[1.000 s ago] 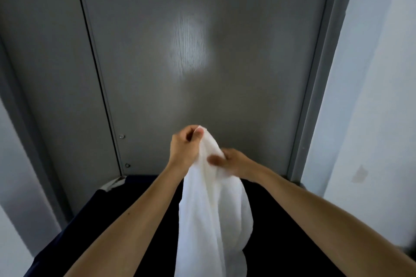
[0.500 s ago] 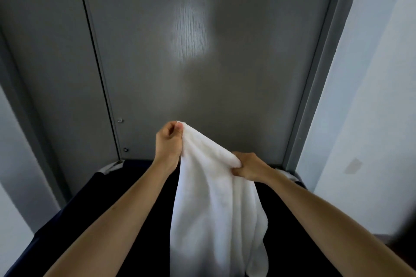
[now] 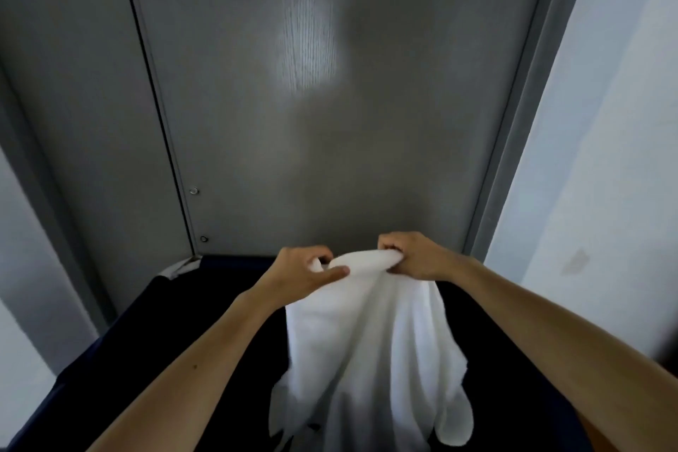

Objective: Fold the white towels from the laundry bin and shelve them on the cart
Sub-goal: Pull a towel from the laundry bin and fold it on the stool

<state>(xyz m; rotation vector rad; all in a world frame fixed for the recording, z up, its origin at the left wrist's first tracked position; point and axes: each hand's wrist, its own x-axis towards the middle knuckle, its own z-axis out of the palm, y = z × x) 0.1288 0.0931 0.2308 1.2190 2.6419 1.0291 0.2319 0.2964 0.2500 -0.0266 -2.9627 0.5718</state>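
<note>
Two hands: left hand [image 3: 301, 273] and right hand [image 3: 414, 257] are raised close together, a short rounded hump of cloth arching between them
Left grip: fingers curled behind the rolled top hem, thumb laid straight across the front, pinching the cloth
Right grip: knuckles up, fingers curled tightly round a bunched fold of the same hem
Towel: soft white terry towel [image 3: 370, 341], matte and fluffy, hangs below both hands in long loose pleats; its lower edge breaks into rounded lobes and its lowest part runs out of view
Bin: dark navy fabric laundry bin [image 3: 121, 334] lies under the hands and forearms, with a straight cloth rim and a nearly black inside; the towel hangs over its opening
Door: flat grey door panel [image 3: 403, 139] with fine vertical grain stands beyond the hands, a pale oval sheen above them
Screws: two small round metal screw heads [image 3: 194, 191] up and left of the left hand, beside a thin dark vertical seam
Frame: smooth grey door frame [image 3: 521, 121] rises just right of the right hand
Wall: matte white painted wall [image 3: 605, 158] farther right of the right hand, with a faint greyish smudge
</note>
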